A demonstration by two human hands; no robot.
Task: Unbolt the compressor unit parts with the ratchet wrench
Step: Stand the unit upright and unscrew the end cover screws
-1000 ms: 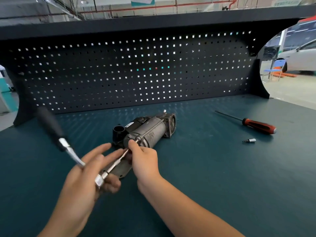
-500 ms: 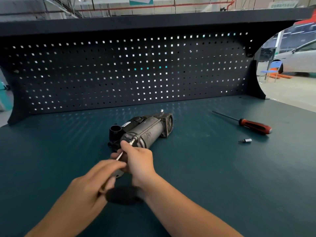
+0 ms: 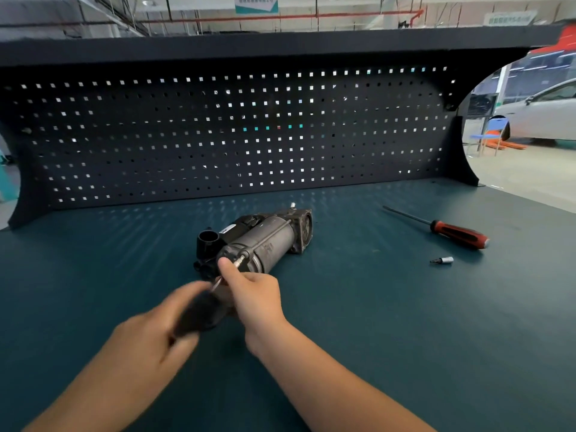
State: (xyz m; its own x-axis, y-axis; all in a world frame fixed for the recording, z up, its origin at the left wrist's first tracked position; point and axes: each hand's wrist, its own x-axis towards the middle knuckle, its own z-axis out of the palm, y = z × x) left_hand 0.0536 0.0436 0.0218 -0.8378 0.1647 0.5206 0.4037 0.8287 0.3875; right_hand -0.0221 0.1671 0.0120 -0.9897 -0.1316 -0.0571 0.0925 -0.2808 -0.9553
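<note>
From the head camera I look down on a dark teal workbench (image 3: pixel 389 338) backed by a black perforated metal pegboard (image 3: pixel 218 135). The grey metal cylindrical compressor unit (image 3: pixel 274 244) lies on its side near the middle of the bench. Its flanged end points to the back right and a black plastic round port (image 3: pixel 208 237) sits at its near left. A thin metal through-bolt (image 3: pixel 271 236) runs along the top of the cylinder.

My left hand (image 3: pixel 146 341) has its fingers curled round the thick black handle of the ratchet wrench (image 3: pixel 199 314). Hand and handle are both blurred, so I cannot tell exactly how the fingers lie. The wrench's thin silver shaft reaches from the handle up to the near end of the cylinder, where its tip meets the head of the through-bolt.

My right hand (image 3: pixel 257 296) is just in front of the compressor's near end. Its thumb is stretched along the silver shaft and the other fingers are curled beneath, pinching the shaft close to the tip. The two hands are near each other, the left one lower and closer to me.

Well off to the right on the bench lies a screwdriver (image 3: pixel 458 235) with a red and black handle and a long dark blade, its tip pointing back left. Near it, closer to me, is a small silver socket bit (image 3: pixel 442 260). Past the pegboard's right edge I see a white car (image 3: pixel 548 116) and a blue chair (image 3: pixel 492 132) on a pale floor.
</note>
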